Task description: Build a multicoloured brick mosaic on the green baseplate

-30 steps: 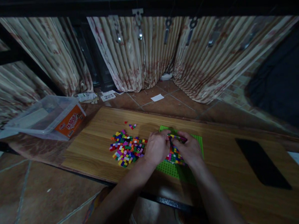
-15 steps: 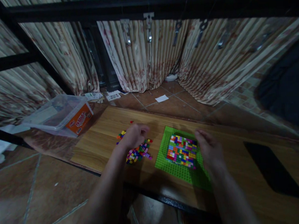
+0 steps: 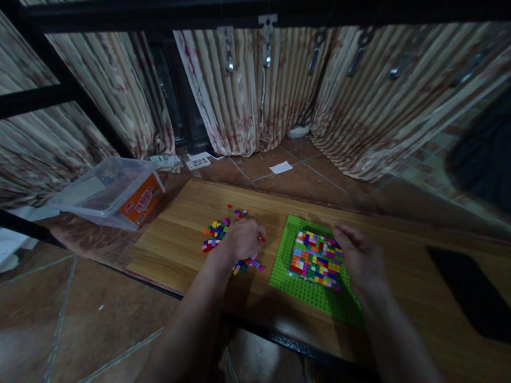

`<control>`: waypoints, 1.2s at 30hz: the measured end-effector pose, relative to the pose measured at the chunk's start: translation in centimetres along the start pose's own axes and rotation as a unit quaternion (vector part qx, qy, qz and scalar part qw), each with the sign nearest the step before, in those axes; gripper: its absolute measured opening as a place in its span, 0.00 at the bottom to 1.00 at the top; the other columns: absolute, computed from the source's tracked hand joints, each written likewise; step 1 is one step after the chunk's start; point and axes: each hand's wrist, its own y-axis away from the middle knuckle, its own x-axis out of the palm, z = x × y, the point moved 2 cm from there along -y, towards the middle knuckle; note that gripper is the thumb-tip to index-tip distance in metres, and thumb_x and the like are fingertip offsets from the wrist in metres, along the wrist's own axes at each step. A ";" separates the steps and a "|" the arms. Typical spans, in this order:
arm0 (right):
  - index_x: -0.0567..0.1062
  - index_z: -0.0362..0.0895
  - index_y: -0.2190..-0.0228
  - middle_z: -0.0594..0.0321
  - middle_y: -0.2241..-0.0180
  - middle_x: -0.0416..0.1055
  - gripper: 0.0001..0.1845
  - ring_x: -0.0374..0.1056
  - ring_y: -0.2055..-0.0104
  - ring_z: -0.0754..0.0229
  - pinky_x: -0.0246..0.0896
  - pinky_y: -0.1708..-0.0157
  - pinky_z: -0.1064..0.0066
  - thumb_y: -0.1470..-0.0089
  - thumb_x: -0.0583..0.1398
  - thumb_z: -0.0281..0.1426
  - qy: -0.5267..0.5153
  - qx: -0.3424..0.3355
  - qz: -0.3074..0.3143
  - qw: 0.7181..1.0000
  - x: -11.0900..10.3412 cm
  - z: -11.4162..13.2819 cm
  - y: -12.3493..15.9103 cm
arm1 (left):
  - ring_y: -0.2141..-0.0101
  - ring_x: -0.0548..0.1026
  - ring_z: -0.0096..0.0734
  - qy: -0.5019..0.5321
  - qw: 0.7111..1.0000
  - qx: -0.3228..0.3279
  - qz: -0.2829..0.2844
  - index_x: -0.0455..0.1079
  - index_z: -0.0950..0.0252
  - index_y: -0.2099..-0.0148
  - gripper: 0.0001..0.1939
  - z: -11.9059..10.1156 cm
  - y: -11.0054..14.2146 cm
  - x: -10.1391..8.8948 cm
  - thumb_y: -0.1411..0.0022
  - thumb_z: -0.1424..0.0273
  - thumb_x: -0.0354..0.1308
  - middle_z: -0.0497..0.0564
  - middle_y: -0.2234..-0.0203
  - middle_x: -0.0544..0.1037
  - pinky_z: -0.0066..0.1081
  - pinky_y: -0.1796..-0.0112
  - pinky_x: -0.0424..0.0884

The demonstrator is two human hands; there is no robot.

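Note:
Small coloured toy bricks (image 3: 217,230) lie in a loose pile on the wooden table. My left hand (image 3: 244,239) is over the right side of this pile, fingers closed and pointing down. A red and yellow bit shows at its fingertips; whether it is gripped is unclear. To the right lies a green studded baseplate (image 3: 281,270), carrying a flat, many-coloured block of bricks (image 3: 316,258). My right hand (image 3: 362,257) is at the block's right edge, its fingers curled together. Anything inside those fingers is hidden, and the hand covers part of the baseplate.
A clear plastic box (image 3: 110,190) with an orange label stands beyond the table's left end. On the table (image 3: 175,218), a flat black object (image 3: 475,291) lies at the right. Papers (image 3: 281,167) are on the tiled floor, before striped curtains (image 3: 250,94).
My left hand has moved right and slightly down over the pile, uncovering bricks at its far left. My right hand stays by the block. The whole view has shifted slightly.

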 end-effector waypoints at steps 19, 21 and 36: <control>0.80 0.46 0.67 0.62 0.68 0.77 0.11 0.72 0.66 0.59 0.66 0.63 0.67 0.51 0.64 0.39 -0.052 -0.138 0.177 0.973 1.9 3.0 2.9 | 0.67 0.76 0.26 0.529 0.842 0.101 -0.038 0.66 0.67 0.56 0.09 -6.0 -1.0 2.0 0.40 0.75 0.54 0.50 0.69 0.77 0.27 0.62 0.72; 0.80 0.47 0.69 0.62 0.68 0.77 0.09 0.72 0.67 0.60 0.66 0.64 0.68 0.51 0.64 0.38 -0.051 -0.137 0.168 0.975 1.8 2.9 2.8 | 0.67 0.76 0.26 0.509 0.854 0.105 -0.031 0.65 0.66 0.55 0.09 -6.0 -0.9 2.0 0.40 0.75 0.54 0.49 0.70 0.77 0.27 0.62 0.72; 0.81 0.46 0.67 0.59 0.67 0.76 0.15 0.70 0.64 0.56 0.65 0.60 0.62 0.47 0.59 0.42 0.086 -0.167 0.130 0.974 0.1 2.4 1.2 | 0.65 0.76 0.29 0.354 0.927 0.059 -0.111 0.73 0.66 0.59 0.09 -3.6 -1.0 1.9 0.39 0.73 0.52 0.49 0.67 0.79 0.26 0.62 0.71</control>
